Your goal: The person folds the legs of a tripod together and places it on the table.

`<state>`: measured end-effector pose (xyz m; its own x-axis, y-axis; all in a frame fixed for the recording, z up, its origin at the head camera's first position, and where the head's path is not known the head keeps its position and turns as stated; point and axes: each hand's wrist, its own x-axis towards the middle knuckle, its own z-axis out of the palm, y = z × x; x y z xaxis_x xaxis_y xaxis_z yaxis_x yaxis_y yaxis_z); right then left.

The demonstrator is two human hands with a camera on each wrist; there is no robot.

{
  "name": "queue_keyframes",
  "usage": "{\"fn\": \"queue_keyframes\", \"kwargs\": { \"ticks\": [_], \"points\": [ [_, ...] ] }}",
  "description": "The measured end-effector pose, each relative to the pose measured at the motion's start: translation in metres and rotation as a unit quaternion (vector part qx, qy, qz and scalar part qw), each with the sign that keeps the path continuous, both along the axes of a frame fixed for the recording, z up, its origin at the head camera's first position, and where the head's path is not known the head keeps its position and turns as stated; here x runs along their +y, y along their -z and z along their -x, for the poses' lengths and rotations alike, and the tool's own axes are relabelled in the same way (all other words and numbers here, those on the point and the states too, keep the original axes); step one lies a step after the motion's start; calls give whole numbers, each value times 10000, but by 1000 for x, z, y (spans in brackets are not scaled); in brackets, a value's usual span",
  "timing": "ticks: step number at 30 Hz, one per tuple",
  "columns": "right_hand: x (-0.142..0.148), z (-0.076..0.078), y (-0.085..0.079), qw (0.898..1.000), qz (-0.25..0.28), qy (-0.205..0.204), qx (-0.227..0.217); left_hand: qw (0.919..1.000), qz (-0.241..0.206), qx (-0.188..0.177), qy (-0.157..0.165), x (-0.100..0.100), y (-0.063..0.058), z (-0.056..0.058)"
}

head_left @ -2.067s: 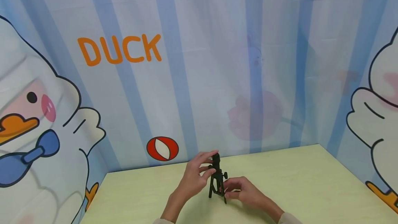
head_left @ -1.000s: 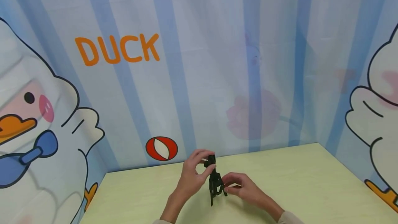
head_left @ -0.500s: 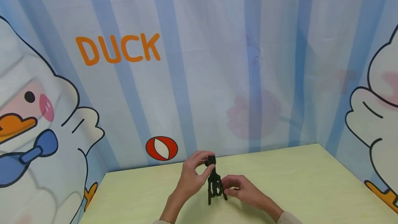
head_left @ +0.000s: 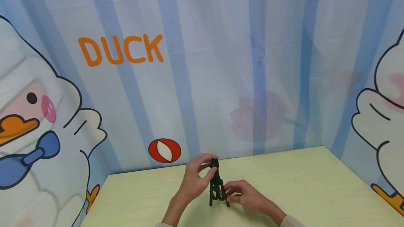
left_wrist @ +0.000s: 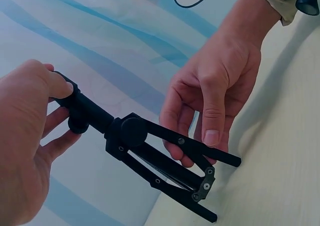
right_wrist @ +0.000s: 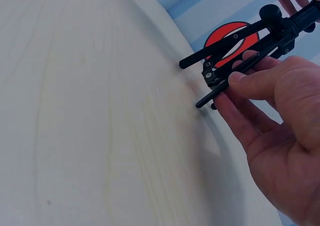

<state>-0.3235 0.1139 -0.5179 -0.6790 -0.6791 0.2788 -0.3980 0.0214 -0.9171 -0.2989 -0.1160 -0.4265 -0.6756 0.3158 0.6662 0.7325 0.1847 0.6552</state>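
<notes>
A small black tripod (head_left: 216,184) stands upright in the head view, its legs partly spread and their feet close over the table. My left hand (head_left: 195,178) grips its top, fingers behind and thumb in front. Lower down, my right hand (head_left: 249,196) pinches one leg between thumb and fingers. In the left wrist view a round knob (left_wrist: 134,131) shows where the legs meet, and hinged braces (left_wrist: 204,185) join the legs to the centre column. The right wrist view shows the right thumb (right_wrist: 250,83) lying along the pinched leg.
The pale wooden table (head_left: 151,199) stretches out on both sides of the hands. Behind it hangs a blue-striped cloth (head_left: 214,80) printed with ducks, a red ball and lettering, reaching down to the table's back edge.
The tripod has turned about its upright axis; its knob no longer sticks out at right and its legs face differently. My left hand has shifted slightly left, while the right keeps near the legs.
</notes>
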Motion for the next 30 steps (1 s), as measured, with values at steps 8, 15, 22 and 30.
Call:
{"fn": "queue_keyframes", "kwargs": {
  "ticks": [8, 15, 22, 30],
  "points": [
    [1, -3, -3, 9998, -172, -54, 120, 9998, -15, -138, 111, -1, 2, 2],
    [-1, -3, -1, 9987, -227, -21, 450, 9998, 16, -177, 131, -1, 1, 2],
    [-3, -4, 0, 9969, -137, 85, 768, 9996, 60, -263, 93, 0, 1, 2],
    [-3, -4, 1, 9977, -142, 138, 655, 9989, 244, 346, -197, 6, 2, 3]
  ]
}}
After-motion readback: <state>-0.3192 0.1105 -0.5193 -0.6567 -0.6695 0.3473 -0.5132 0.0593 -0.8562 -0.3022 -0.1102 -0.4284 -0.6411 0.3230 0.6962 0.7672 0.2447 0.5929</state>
